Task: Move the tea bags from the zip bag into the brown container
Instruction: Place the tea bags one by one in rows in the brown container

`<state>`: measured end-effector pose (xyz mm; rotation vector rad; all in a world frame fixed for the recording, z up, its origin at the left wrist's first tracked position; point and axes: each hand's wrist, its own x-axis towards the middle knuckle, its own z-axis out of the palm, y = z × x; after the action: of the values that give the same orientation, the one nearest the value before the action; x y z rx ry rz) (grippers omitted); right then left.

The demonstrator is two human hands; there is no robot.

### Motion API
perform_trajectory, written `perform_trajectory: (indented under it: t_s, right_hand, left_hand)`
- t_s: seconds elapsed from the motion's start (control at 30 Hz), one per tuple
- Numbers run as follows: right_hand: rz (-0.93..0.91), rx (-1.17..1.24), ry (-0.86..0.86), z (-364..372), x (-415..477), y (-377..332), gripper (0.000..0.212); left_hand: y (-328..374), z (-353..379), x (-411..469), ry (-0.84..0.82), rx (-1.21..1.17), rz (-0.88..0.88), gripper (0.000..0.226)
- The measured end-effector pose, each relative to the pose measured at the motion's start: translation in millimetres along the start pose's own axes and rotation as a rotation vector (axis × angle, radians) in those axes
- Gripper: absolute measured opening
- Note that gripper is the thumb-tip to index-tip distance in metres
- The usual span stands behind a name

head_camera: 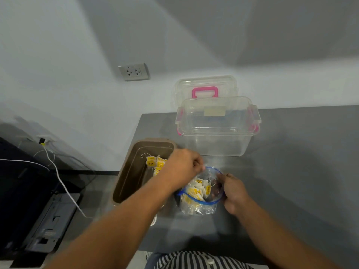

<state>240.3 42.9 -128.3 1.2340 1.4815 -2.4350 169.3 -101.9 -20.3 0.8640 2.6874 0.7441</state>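
Mid-transfer, I judge. The right hand [233, 191] grips the zip bag [200, 207] at its right rim. The left hand [182, 167] curls its fingers [198, 164] at the far rim — on what, I cannot tell. Tea bags [198, 189] fill the zip bag, and some lie in the container [126, 183] just left of it. Next: carry a pinch left — open room there, box [217, 129] behind, desk [291, 162] edge beyond.

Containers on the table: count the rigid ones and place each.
2. The brown container lies at the left edge of the table; the clear plastic box stands farther back, to its right. None seems hidden.
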Motion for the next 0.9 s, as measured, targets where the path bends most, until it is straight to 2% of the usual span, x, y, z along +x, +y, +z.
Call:
perform_trajectory:
  t_s: [0.17, 0.27, 0.37, 0.67, 0.9]
  right_hand:
    - [-0.006, -0.028, -0.016, -2.1, -1.4, 0.2, 0.014]
    - [-0.011, -0.019, -0.022, -3.0, -1.6, 0.2, 0.015]
    - [-0.012, 0.009, -0.025, -4.2, -3.1, 0.5, 0.017]
    - [-0.013, 0.041, -0.049, -5.3, -6.2, -0.8, 0.021]
    - [-0.004, 0.035, -0.029, -4.6, -9.3, -0.8, 0.019]
  left_hand:
    - [2.2, 48.2, -2.1, -0.102, 0.042, -0.058, 0.015]
    - [0.8, 59.1, -3.3, -0.16, 0.175, 0.023, 0.027]
    - [-1.4, 61.8, -4.7, -0.197, 0.232, 0.093, 0.029]
    - [-6.5, 66.6, -7.9, -0.177, 0.327, 0.111, 0.016]
    - [-4.1, 60.8, -8.5, -0.088, 0.347, 0.091, 0.018]
